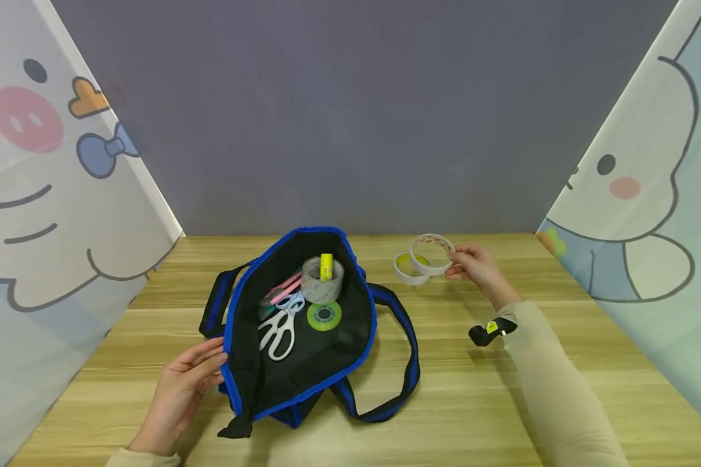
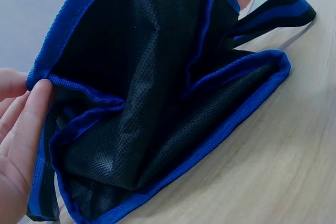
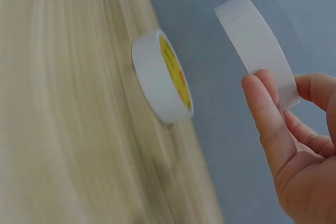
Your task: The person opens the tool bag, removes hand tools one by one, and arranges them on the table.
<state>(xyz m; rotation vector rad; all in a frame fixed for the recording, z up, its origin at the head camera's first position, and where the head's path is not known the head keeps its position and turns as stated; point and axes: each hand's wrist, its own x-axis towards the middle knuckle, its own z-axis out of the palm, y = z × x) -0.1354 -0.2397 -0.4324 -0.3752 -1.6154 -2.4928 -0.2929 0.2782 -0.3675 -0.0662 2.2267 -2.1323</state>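
Upper tape (image 3: 258,45) apart from lower tape (image 3: 157,80), right-wrist view only

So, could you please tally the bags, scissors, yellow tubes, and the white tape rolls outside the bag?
Bag: 1
Scissors: 1
Yellow tube: 1
White tape rolls outside the bag: 2, one in the right hand
Total: 5

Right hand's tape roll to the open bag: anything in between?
Yes, but low: the other tape roll lies on the table between the held roll and the bag; the held one looks raised above it. The blue rim likely needs clearing too. The strap loop lies nearer the person, seemingly off the direct line.
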